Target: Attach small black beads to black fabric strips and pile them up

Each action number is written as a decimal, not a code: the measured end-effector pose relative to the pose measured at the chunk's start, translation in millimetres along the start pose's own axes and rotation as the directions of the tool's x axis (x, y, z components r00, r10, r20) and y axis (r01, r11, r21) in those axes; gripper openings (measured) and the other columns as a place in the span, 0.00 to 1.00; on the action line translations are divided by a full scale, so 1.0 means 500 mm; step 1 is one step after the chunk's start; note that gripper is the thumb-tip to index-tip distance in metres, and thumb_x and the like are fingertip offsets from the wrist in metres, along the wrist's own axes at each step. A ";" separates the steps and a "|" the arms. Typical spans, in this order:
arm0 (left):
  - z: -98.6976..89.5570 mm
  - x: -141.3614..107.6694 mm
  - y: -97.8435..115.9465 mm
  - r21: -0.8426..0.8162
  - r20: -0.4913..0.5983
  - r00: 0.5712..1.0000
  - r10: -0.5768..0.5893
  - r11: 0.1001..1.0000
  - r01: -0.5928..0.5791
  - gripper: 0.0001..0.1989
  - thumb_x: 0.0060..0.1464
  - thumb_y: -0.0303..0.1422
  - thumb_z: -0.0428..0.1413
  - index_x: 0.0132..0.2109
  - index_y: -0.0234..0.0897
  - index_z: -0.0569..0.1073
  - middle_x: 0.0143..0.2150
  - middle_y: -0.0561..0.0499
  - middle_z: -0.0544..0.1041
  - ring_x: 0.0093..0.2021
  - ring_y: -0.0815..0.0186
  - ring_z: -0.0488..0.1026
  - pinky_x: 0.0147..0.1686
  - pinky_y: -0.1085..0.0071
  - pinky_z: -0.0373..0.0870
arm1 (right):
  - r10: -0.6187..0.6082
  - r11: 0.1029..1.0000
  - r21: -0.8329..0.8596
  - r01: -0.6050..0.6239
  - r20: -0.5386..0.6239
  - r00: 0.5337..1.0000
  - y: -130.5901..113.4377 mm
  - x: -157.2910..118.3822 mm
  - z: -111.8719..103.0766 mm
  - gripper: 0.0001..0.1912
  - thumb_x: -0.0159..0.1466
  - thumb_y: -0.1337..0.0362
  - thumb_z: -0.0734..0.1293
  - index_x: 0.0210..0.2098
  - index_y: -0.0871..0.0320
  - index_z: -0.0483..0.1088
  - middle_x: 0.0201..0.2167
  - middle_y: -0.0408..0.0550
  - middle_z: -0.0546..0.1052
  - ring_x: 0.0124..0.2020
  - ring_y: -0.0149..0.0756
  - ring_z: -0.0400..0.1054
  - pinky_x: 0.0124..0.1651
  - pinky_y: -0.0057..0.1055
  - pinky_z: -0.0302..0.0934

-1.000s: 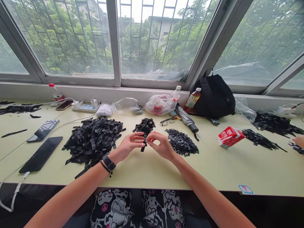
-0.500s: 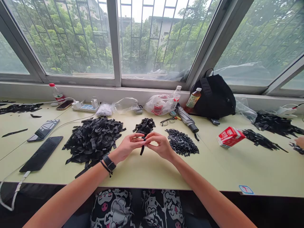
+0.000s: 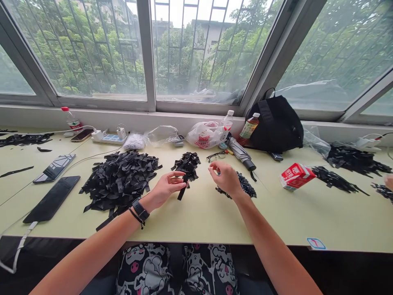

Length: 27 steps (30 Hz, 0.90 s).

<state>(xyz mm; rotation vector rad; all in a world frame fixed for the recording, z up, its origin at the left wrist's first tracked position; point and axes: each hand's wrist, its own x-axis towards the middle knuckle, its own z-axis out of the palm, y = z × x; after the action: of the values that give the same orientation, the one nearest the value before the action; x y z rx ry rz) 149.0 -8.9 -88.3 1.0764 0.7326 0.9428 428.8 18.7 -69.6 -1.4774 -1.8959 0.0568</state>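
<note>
My left hand pinches a narrow black strip, which hangs down from the fingertips above the pale green table. My right hand has moved apart from it and curls over a heap of small black beads or buttons, partly hiding the heap. Whether those fingers hold a piece is hidden. Between my hands, a small pile of black strips lies just beyond the left fingertips. A much larger heap of black ribbon strips lies left of my left hand.
Two phones lie at the left. Along the window stand bottles, a plastic bag and a black backpack. An umbrella and glasses lie nearby. Right are a red-and-white carton, more black strips and another person's hand.
My right hand has moved away from the strip, to the right and forward, onto the bead heap. My left hand still pinches the strip, which now hangs slightly lower.
</note>
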 end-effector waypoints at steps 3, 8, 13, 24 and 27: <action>0.001 0.000 -0.004 0.022 0.005 1.000 0.007 1.000 -0.007 0.28 0.47 0.37 0.73 0.55 0.36 0.76 0.43 0.42 0.83 0.46 0.57 0.82 0.52 0.61 0.71 | 0.126 0.957 -0.268 -0.110 0.041 0.991 0.070 0.004 -0.018 0.06 0.66 0.64 0.65 0.37 0.55 0.75 0.35 0.50 0.80 0.37 0.41 0.72 0.36 0.33 0.58; 0.000 0.000 -0.007 0.044 -0.007 0.999 0.043 0.998 -0.042 0.27 0.47 0.37 0.73 0.53 0.35 0.77 0.42 0.43 0.82 0.44 0.57 0.82 0.53 0.60 0.71 | 0.183 0.933 -0.339 -0.123 0.153 0.971 0.125 0.004 -0.021 0.07 0.64 0.66 0.66 0.39 0.55 0.77 0.40 0.51 0.81 0.42 0.41 0.73 0.40 0.32 0.59; -0.005 0.001 -0.007 0.089 -0.037 0.999 0.036 0.995 -0.033 0.25 0.49 0.36 0.72 0.53 0.37 0.78 0.42 0.46 0.79 0.45 0.59 0.81 0.51 0.62 0.70 | 0.140 0.945 -0.317 -0.084 0.159 0.977 0.122 0.007 -0.016 0.09 0.64 0.68 0.64 0.38 0.55 0.77 0.40 0.49 0.81 0.42 0.41 0.73 0.41 0.31 0.60; -0.003 -0.001 -0.002 0.054 -0.020 1.000 0.022 0.998 -0.021 0.25 0.47 0.35 0.73 0.52 0.37 0.79 0.40 0.47 0.79 0.43 0.63 0.77 0.50 0.63 0.70 | 0.194 0.927 -0.351 -0.136 0.137 0.971 0.134 0.009 -0.019 0.10 0.64 0.68 0.64 0.42 0.55 0.76 0.41 0.50 0.82 0.41 0.42 0.74 0.39 0.32 0.58; -0.003 -0.001 -0.001 0.033 -0.015 1.000 0.011 0.999 -0.011 0.25 0.47 0.36 0.73 0.52 0.37 0.79 0.42 0.46 0.80 0.44 0.62 0.78 0.52 0.61 0.69 | 0.206 0.924 -0.356 -0.141 0.150 0.967 0.134 0.008 -0.021 0.11 0.64 0.69 0.64 0.43 0.55 0.76 0.40 0.50 0.82 0.40 0.41 0.74 0.37 0.32 0.57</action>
<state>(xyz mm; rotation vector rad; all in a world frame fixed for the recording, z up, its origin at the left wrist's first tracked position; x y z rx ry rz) 147.8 -9.0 -89.3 1.1037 0.7576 0.9524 489.8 41.2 -89.9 -1.9354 -1.9884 -0.0601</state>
